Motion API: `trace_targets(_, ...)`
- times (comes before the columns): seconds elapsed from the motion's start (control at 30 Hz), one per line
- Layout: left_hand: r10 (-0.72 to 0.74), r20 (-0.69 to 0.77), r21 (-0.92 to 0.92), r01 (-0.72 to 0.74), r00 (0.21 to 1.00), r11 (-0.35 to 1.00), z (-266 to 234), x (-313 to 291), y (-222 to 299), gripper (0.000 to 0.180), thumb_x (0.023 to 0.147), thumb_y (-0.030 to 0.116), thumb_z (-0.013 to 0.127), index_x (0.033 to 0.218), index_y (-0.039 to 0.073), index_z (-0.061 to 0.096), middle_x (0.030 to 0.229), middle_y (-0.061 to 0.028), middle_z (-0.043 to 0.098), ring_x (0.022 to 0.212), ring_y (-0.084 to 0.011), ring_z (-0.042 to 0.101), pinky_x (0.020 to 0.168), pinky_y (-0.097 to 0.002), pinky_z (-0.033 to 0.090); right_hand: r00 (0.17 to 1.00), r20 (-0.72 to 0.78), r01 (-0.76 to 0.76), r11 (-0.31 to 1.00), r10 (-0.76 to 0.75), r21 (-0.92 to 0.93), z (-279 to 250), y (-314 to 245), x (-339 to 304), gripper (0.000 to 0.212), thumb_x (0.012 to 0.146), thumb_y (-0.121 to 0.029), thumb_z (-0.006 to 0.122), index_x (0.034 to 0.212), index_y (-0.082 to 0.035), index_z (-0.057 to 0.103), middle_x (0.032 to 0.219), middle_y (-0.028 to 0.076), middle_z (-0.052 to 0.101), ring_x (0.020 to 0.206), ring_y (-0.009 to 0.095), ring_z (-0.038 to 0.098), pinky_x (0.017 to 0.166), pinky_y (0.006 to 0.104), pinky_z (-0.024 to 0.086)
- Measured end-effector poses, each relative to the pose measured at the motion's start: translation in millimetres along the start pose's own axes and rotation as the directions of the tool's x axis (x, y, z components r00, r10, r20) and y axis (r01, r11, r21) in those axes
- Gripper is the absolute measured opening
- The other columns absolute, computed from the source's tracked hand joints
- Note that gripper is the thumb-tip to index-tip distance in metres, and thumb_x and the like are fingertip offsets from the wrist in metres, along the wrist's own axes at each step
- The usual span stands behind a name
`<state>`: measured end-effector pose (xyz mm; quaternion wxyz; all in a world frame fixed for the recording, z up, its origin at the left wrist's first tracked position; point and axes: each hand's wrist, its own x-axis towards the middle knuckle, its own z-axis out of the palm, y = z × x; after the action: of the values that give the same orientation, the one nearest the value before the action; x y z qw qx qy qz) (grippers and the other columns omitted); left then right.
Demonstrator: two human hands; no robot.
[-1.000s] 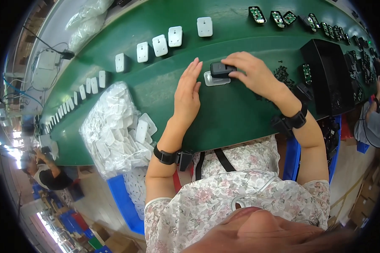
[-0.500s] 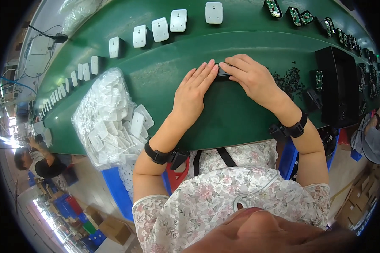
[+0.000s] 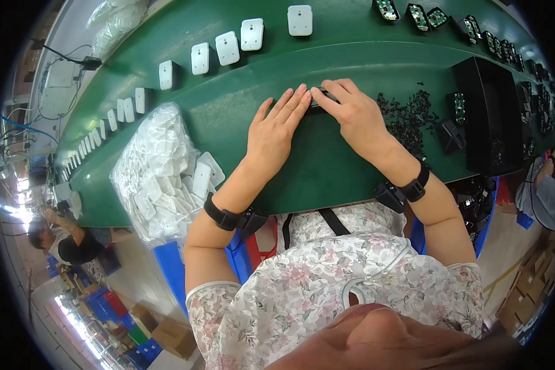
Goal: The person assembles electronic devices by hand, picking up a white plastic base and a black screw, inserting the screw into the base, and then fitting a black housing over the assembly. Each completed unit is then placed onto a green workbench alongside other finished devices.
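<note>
A small dark case lies on the green bench, mostly covered by my fingers. My left hand rests with fingers stretched out and slightly apart, the fingertips meeting the left end of the case; its thumb is hidden. Bent over the right part of the case, my right hand grips it, one finger reaching across to the left fingertips. To the right of this hand spreads a pile of small black parts. A clear plastic bag of white covers spills open left of my left forearm, with a loose white cover beside it.
White-faced units stand in a curved row along the far side. Black housings with green circuit boards line the far right. A deep black box stands at the right, near a dark block. A blue bin sits below the bench edge.
My right hand has shifted slightly left and its fingers bend more over the case. The left fingers have spread a little. The whole view has moved slightly.
</note>
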<state>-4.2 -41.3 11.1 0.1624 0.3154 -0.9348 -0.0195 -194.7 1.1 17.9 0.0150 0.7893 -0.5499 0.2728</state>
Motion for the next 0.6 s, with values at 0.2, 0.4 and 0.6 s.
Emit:
trace_targets(0.2, 0.004, -0.078, 0.011, -0.003, 0.997, 1.000, 12.4, 0.8, 4.2, 0.053, 0.079, 0.007, 0.059, 0.131, 0.005, 0.048, 0.136, -0.0092, 0.049, 0.120, -0.0234, 0.051, 0.096, -0.0373, 0.043, 1.000, -0.008, -0.003, 0.982, 0.005, 0.189, 5.0, 19.3, 0.9, 0.041, 0.074, 0.002, 0.057, 0.113, -0.007, 0.061, 0.108, 0.010, 0.059, 0.100, 0.028, 0.055, 0.078, 0.0337, 0.052)
trace_targets(0.4, -0.189, -0.175, -0.093, 0.175, 0.966, 0.980, 16.8, 44.8, -1.5, 0.039, 0.078, 0.014, 0.068, 0.113, -0.001, 0.056, 0.106, -0.0171, 0.063, 0.093, -0.0257, 0.062, 0.075, -0.0322, 0.049, 0.958, 0.263, -0.256, 0.757, 0.115, 0.601, 1.7, 58.2, 38.3, 0.035, 0.086, -0.011, 0.060, 0.121, -0.007, 0.057, 0.108, 0.007, 0.061, 0.096, 0.020, 0.058, 0.083, 0.0288, 0.048)
trace_targets(0.6, -0.512, 0.199, -0.791, 0.445, 0.836, 0.420, 5.9, 63.4, 13.6, 0.030, 0.091, 0.018, 0.059, 0.111, -0.005, 0.059, 0.085, -0.0091, 0.067, 0.067, -0.0119, 0.064, 0.058, -0.0232, 0.047, 0.953, 0.101, -0.243, 0.519, 0.286, 0.819, -10.5, 52.7, 24.2, 0.041, 0.089, -0.022, 0.061, 0.126, -0.006, 0.055, 0.110, 0.008, 0.060, 0.093, 0.013, 0.056, 0.082, 0.0265, 0.046)
